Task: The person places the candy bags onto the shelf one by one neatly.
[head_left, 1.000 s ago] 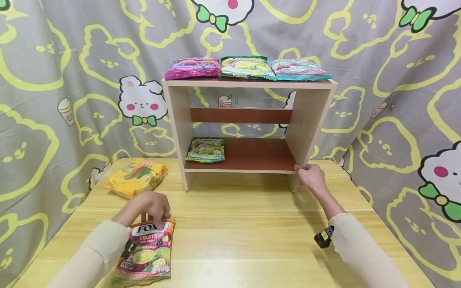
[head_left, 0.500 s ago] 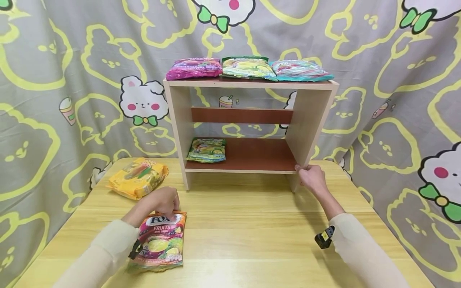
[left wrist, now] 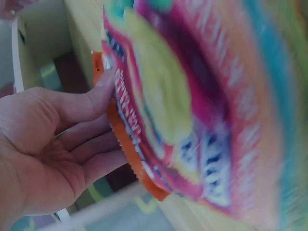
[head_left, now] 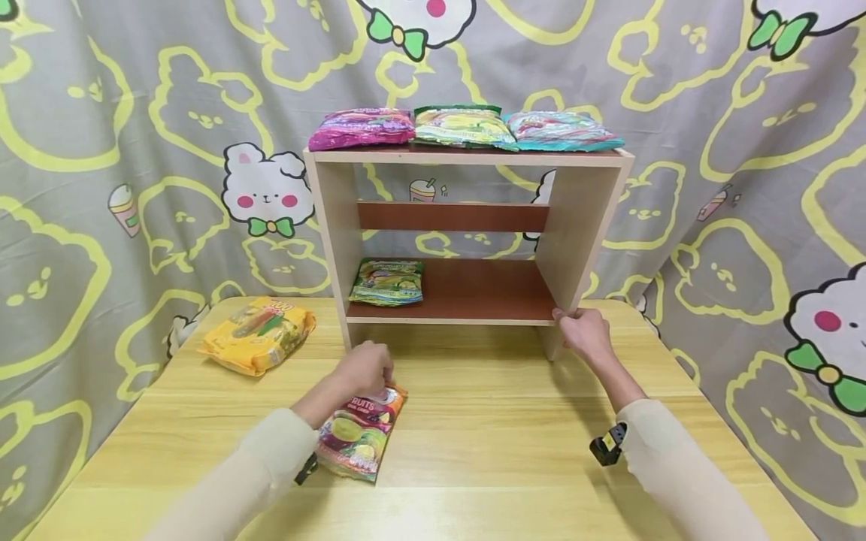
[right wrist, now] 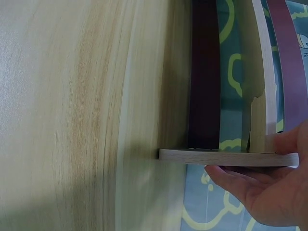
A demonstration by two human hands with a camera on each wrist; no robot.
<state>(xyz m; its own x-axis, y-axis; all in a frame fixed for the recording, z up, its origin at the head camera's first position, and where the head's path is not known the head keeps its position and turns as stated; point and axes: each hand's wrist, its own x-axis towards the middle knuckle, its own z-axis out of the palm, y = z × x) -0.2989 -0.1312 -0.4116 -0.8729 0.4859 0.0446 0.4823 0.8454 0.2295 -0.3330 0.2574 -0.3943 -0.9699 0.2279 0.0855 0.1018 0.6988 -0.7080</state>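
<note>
My left hand point(head_left: 366, 368) pinches the orange top edge of a FOX'S fruit candy bag point(head_left: 358, 436), thumb on the printed face and fingers behind, as the left wrist view shows. The bag hangs below the hand, in front of the shelf's left leg. With my right hand point(head_left: 585, 330) I grip the right side panel of a small two-level shelf point(head_left: 452, 321) near its lower board. In the right wrist view, the thumb and fingers of that hand point(right wrist: 274, 183) lie on either side of the panel edge point(right wrist: 216, 157).
On the shelf's top lie a purple candy bag point(head_left: 363, 128), a green-and-yellow bag point(head_left: 463, 126) and a teal bag point(head_left: 563, 131). A green bag point(head_left: 388, 282) sits at the lower board's left. A yellow bag point(head_left: 259, 336) lies on the table point(head_left: 473, 436), left of the shelf.
My left hand has carried the fruit candy bag rightward and forward across the table, towards the shelf. My right hand keeps its grip on the side panel.
</note>
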